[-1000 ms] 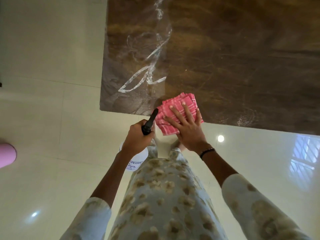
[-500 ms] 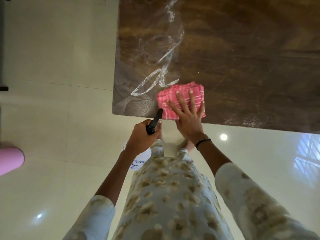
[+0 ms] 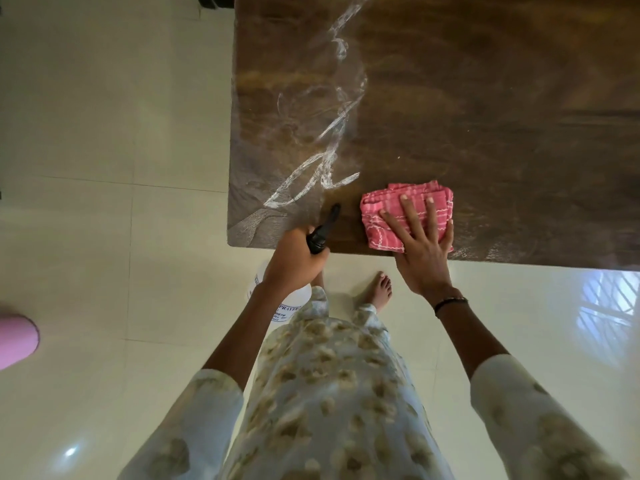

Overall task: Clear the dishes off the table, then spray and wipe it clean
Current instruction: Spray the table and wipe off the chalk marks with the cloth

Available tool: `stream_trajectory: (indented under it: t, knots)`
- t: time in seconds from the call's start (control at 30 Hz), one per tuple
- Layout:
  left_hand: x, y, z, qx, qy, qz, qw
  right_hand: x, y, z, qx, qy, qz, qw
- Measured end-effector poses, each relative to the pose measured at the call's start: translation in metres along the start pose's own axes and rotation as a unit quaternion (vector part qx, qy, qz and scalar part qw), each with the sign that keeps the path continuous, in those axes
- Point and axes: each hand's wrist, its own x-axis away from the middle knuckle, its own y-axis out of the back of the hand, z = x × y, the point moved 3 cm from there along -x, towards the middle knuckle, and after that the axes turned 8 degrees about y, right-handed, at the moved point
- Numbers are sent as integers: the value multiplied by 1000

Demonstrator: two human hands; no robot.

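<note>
Pressing pink checked cloth (image 3: 407, 216) flat under spread right hand (image 3: 420, 252), near bench (image 3: 485, 98) edge.
Left of cloth, white spray streaks (image 3: 311, 188) unwiped; left hand (image 3: 294, 261) gripping spray bottle (image 3: 320, 237).

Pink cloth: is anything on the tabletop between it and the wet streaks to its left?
Nothing visible. The pink cloth lies under the right hand; bare table separates it from the streaks. The spray bottle nozzle hovers just nearer.

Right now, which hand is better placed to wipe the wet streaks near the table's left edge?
Right. The right hand lies flat on the folded pink checked cloth, just right of the white wet streaks on the brown wooden table. The left hand grips the white spray bottle.
</note>
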Motion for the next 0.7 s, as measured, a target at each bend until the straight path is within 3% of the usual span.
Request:
stream_trajectory:
  t: [0.37,0.57,0.7]
  knots:
    - [-20,20,-17,-36,-11,-9,999,-16,4,0,-18,-11,-7,1000]
    - [-29,30,-9,11,4,-8,1000,-80,12,26,-43,-52,-45,997]
    - [-35,40,-9,60,25,-1,998,-114,11,66,-36,-2,-40,999]
